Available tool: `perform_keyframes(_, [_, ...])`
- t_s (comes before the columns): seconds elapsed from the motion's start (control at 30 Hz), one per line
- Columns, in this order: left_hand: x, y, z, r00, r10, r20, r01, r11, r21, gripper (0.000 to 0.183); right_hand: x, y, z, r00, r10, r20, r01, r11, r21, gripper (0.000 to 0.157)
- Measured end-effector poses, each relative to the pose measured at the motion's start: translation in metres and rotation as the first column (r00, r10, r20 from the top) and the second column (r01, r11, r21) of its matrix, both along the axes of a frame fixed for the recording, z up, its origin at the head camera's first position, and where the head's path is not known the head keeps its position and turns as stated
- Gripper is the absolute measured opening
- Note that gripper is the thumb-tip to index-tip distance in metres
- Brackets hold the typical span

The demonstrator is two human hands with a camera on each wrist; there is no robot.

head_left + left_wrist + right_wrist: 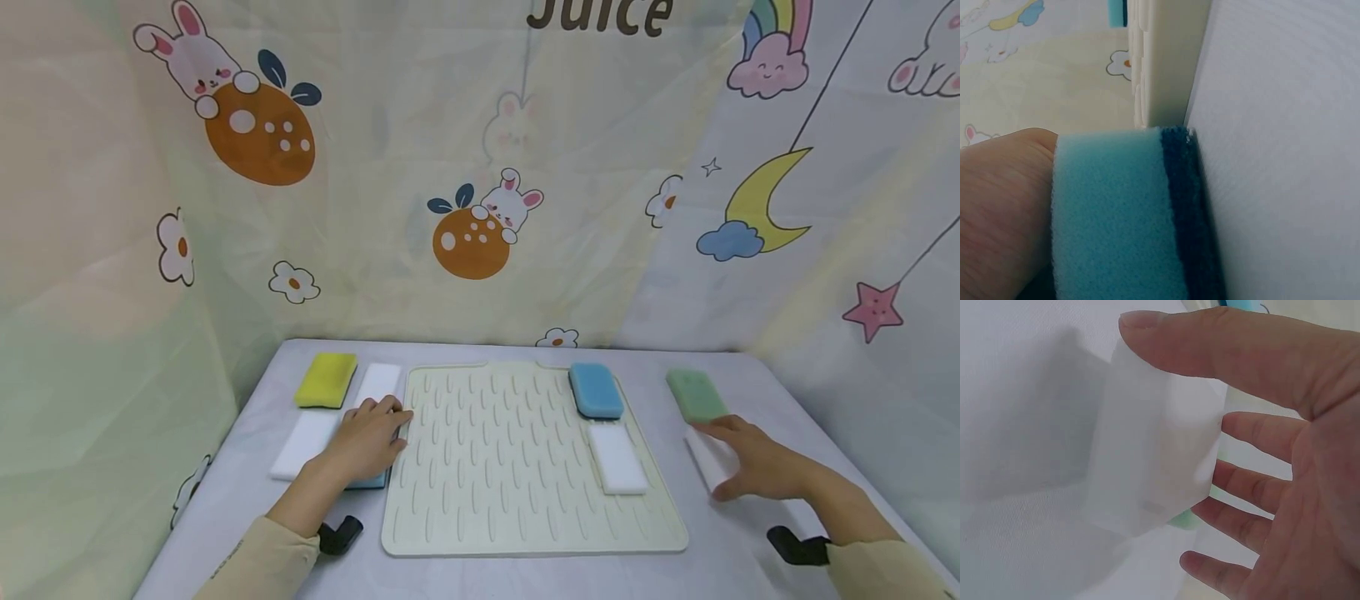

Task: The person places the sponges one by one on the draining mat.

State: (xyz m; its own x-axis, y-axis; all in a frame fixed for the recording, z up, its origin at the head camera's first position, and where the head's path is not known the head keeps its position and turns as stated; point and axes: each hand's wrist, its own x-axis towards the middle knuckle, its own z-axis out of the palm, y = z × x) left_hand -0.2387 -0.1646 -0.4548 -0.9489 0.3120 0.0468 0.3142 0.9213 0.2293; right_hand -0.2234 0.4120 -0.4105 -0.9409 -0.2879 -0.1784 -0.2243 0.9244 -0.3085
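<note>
Nearest the head camera are two beige sleeves (258, 567), and beyond their cuffs the left hand (360, 442) and right hand (761, 462) reach over the surface (517, 579). The right grip is spread wide about a white block (1141, 444), thumb toward the near end, fingertips along the opposite edge; whether it bears any pressure, I cannot tell. The left grip lies over a blue sponge (1113, 212) just beside the mat (517, 467), its fingers bent, but how firmly they hold is hidden. Both pieces look light and soft, likely to squash under a hard pinch; the block seems smooth, the sponge's dark backing coarser and stiffer. Taking each by its long sides, near the middle, should suit. The block's long axis runs away from the person, far end leaning left toward the green sponge (696, 396) just past the right fingertips; the blue sponge lies backing-down, its long axis mostly covered.
</note>
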Motion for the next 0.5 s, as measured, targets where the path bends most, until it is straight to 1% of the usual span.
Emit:
perform_keyframes(0.2, [0.000,0.000,0.001,1.000,0.001,0.003,-0.001,1.000,-0.002,0.046,0.000,-0.008,0.003,1.000,-0.001,0.008,0.001,1.000,-0.001,0.109])
perform_keyframes(0.5, [0.000,0.001,0.003,1.000,0.009,0.021,-0.009,1.000,-0.003,0.047,-0.001,-0.026,0.006,1.000,0.002,0.008,-0.002,1.000,0.014,0.110])
